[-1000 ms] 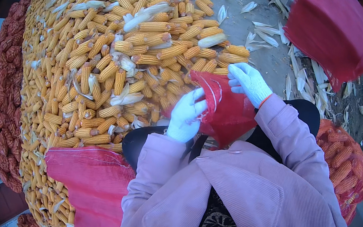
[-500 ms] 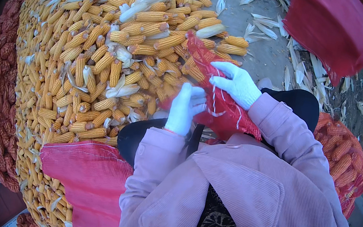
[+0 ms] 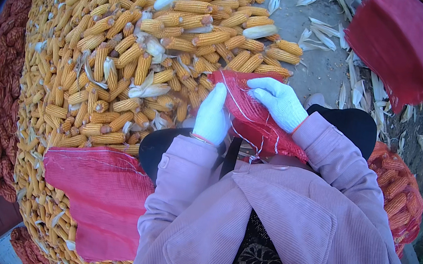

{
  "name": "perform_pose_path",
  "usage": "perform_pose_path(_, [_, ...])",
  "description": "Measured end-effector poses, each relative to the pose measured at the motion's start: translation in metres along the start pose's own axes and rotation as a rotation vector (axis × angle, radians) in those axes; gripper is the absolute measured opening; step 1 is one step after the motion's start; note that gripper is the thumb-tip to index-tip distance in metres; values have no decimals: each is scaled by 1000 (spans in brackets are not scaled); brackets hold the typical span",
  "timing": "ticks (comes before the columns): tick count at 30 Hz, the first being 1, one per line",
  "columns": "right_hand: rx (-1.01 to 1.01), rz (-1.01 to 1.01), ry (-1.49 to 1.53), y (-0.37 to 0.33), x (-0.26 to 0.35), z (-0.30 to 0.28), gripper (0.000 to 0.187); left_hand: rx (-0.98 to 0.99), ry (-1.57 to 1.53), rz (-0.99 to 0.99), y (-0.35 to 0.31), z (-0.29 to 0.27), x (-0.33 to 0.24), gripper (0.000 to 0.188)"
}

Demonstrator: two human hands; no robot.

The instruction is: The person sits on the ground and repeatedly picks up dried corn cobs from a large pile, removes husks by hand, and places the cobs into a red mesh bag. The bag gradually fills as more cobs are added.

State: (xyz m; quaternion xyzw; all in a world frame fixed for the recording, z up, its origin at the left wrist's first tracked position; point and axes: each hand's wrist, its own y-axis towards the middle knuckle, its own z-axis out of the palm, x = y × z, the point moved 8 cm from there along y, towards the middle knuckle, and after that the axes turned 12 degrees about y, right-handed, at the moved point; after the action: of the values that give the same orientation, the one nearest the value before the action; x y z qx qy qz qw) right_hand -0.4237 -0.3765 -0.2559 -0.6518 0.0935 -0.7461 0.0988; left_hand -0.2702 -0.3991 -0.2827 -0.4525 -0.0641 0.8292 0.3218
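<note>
A red mesh bag with white drawstrings hangs between my two white-gloved hands, over my lap. My right hand is closed on its upper edge, thumb and fingers pinching the mesh. At the bag's left side, my left hand grips the edge with its fingers tucked behind the net. White cord trails down from the bag toward my coat. Just beyond the bag lies a big heap of husked yellow corn cobs.
Flat red bags cover cobs at lower left, and another red bag stack sits far right. A filled mesh bag of cobs stands by my right side. Packed bags line the far left. Dry husks litter the ground.
My left hand has moved up to the bag's left edge and taken hold. The bag's top is now spread wider between both hands. The view has shifted slightly.
</note>
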Motion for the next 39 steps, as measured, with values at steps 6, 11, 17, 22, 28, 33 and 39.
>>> perform_pose_path(6, [-53,138,138,-2,-8,0,39,29,-54,-128,-5,6,7,37])
perform_pose_path(11, [164,48,21,-5,-5,19,56,-56,140,-87,-7,0,5,29])
perform_pose_path(17, [168,-53,-241,-8,-4,19,39,-141,373,-78,-8,-5,3,34])
perform_pose_path(22, [268,44,-338,-11,-14,24,43,-124,432,-23,-9,-2,-5,36])
perform_pose_path(28, [263,51,-77,-7,-28,26,50,25,77,33,-7,13,-11,35])
perform_pose_path(33, [157,136,800,7,-39,2,52,4,43,51,-5,0,-15,35])
perform_pose_path(39, [-341,-73,1261,34,6,-115,37,-490,-313,4,-10,-77,-26,30])
